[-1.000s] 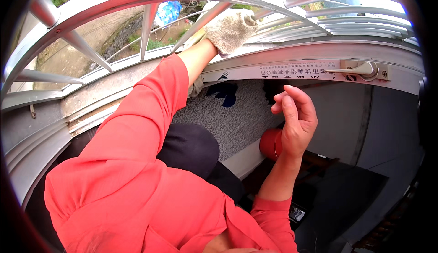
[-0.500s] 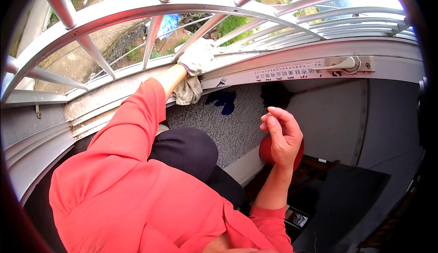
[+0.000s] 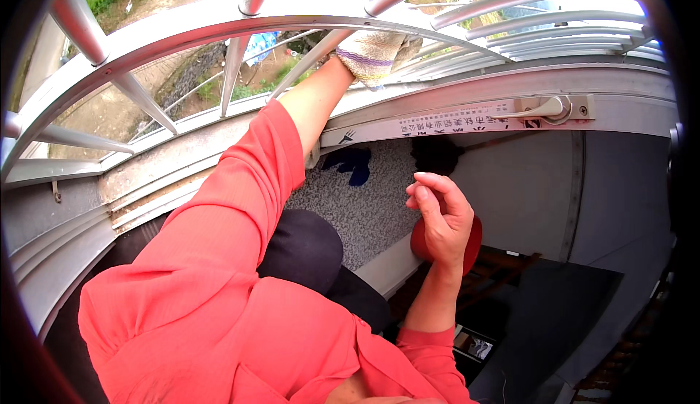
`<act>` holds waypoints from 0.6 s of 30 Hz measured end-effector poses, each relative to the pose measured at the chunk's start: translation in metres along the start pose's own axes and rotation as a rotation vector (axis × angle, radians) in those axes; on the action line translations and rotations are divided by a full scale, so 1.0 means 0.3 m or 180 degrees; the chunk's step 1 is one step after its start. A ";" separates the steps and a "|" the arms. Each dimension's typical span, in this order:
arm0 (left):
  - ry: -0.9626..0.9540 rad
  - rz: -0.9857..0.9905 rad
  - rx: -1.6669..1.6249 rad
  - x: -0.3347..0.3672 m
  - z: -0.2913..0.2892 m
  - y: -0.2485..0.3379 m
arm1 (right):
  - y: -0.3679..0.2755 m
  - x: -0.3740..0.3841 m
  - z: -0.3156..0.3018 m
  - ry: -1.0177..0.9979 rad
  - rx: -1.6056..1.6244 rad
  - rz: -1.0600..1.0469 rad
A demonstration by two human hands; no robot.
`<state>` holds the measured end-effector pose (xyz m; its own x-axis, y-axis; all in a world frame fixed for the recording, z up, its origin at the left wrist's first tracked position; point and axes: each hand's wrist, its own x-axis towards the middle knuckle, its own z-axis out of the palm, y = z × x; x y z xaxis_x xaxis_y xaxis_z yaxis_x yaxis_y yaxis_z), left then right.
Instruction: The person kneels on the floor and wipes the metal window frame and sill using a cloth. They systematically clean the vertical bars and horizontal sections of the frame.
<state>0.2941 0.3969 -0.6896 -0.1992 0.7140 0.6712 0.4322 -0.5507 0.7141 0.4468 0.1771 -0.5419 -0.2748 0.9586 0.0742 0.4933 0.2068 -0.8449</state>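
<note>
My left hand (image 3: 373, 55) wears a whitish knit work glove with a purple band. It reaches past the silver arched rail (image 3: 306, 23) of the window guard, over the outer edge of the window frame (image 3: 412, 95). The rail and bars partly hide its fingers, so their grip does not show. A bit of greyish cloth (image 3: 313, 157) peeks out beside my left forearm. My bare right hand (image 3: 446, 222) hovers inside, fingers loosely bent and thumb apart, nothing in it. Below and behind it is a red round object (image 3: 472, 247).
A beige window handle (image 3: 558, 109) sticks out on the frame at right. Metal bars (image 3: 95, 28) close off the outside, with ground far below. A speckled grey surface (image 3: 372, 207) with a dark blue patch (image 3: 356, 165) lies beside my dark-trousered knee (image 3: 302, 243).
My gloved left hand has moved right and farther out along the frame. The greyish cloth, earlier hanging below my wrist, is now mostly behind my forearm. My right hand has hardly moved.
</note>
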 end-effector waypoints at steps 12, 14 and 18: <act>-0.0169 0.0049 0.1865 -0.384 -0.123 -0.042 | 0.030 -0.040 -0.009 0.0230 0.0142 0.0249; -0.0848 -0.0152 0.1095 -0.266 -0.198 0.132 | 0.045 -0.019 -0.025 0.0385 0.0148 0.0294; -0.0442 0.1430 0.0625 -0.056 -0.030 0.049 | -0.025 0.082 -0.031 0.0452 0.0104 -0.0117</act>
<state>0.2960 0.3730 -0.6886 0.1573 0.4834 0.8612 0.6083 -0.7344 0.3011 0.4440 0.2010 -0.5289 -0.1716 0.9690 0.1775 0.4573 0.2379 -0.8569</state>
